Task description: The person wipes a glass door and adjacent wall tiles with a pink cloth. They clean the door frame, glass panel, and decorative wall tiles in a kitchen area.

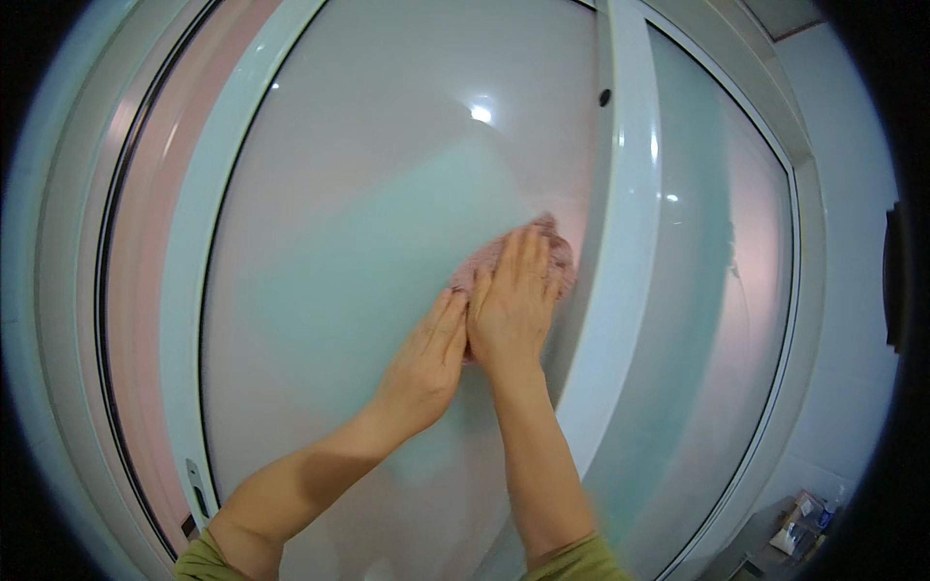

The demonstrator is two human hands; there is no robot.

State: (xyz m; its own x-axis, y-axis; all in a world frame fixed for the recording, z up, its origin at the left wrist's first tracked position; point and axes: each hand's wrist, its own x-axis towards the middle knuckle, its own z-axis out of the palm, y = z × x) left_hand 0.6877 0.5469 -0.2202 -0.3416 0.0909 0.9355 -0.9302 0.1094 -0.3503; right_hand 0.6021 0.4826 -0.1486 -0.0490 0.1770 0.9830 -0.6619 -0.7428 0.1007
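Note:
A crumpled pink cloth (pixel 481 267) lies pressed against the frosted glass panel (pixel 327 218) of a white-framed sliding door, near the panel's right edge. On top of the cloth my right hand (pixel 514 298) is spread flat, its fingers pointing up. My left hand (pixel 429 356) is right beside it, fingertips at the cloth's left edge and fingers close together. How much of the cloth is under the left hand is hidden. The two hands touch or nearly touch.
A white upright frame (pixel 626 254) stands just right of the hands, with a second frosted panel (pixel 697 290) beyond it. A recessed latch (pixel 196 483) is in the door's left frame. Small packets (pixel 799 523) lie at the lower right, near a tiled wall (pixel 850 290).

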